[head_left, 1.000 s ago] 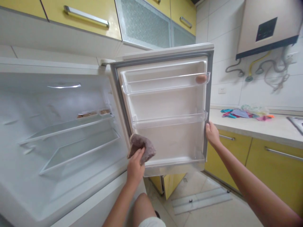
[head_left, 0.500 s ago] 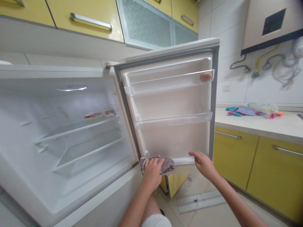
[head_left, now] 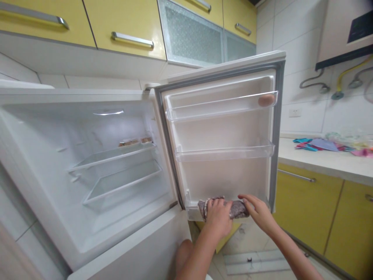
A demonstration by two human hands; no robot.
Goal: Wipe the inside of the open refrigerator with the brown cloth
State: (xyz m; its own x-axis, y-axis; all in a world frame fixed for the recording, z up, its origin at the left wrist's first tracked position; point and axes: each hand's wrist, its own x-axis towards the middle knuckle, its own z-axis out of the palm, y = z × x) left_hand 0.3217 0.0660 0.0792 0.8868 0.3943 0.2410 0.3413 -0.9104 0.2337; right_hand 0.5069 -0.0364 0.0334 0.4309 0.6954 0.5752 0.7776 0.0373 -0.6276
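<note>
Looking down through the head camera, I saw the cloth (head_left: 237,210) bunched on the bottom ledge of the open fridge door (head_left: 224,179), low against its inner face. My left hand (head_left: 218,217) lay on top of it, fingers (head_left: 214,203) curled closed over the wad and pressing it onto the ledge. My right hand (head_left: 258,212) was just beside it, fingers loose and extended, the tips touching the cloth's right end without gripping.

I judged the cloth soft, light and limp. It would fold and drag rather than move as 1 piece, so the best hold was a fistful at the middle of the bunch, with loose edges gathered in. Whether it was wet I could not tell.

The door's plastic looked smooth and thin, so it called for gentle pressure. An egg (head_left: 265,100) sat at the right end of the top rack (head_left: 221,107), well above both hands, and it looked fragile.
</note>
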